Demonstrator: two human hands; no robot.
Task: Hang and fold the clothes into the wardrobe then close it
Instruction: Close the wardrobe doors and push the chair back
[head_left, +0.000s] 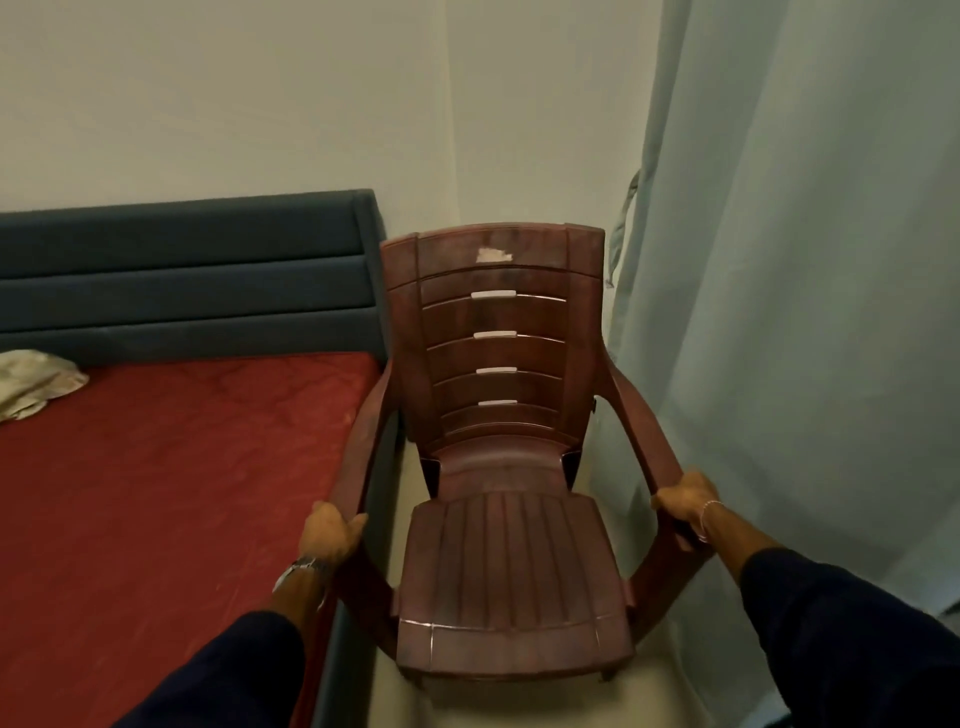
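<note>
A dark red plastic armchair (506, 561) stands in the room's corner between the bed and the curtain, its seat bare. My left hand (330, 532) grips the chair's left armrest, and my right hand (688, 501) grips the right armrest. A crumpled pale cloth (31, 382) lies on the bed at the far left. No wardrobe is in view.
A bed with a red mattress (171, 493) and a blue padded headboard (187, 275) fills the left side. A pale blue curtain (789, 312) hangs on the right, close to the chair. White walls meet behind the chair. A strip of light floor (400, 696) shows below the seat.
</note>
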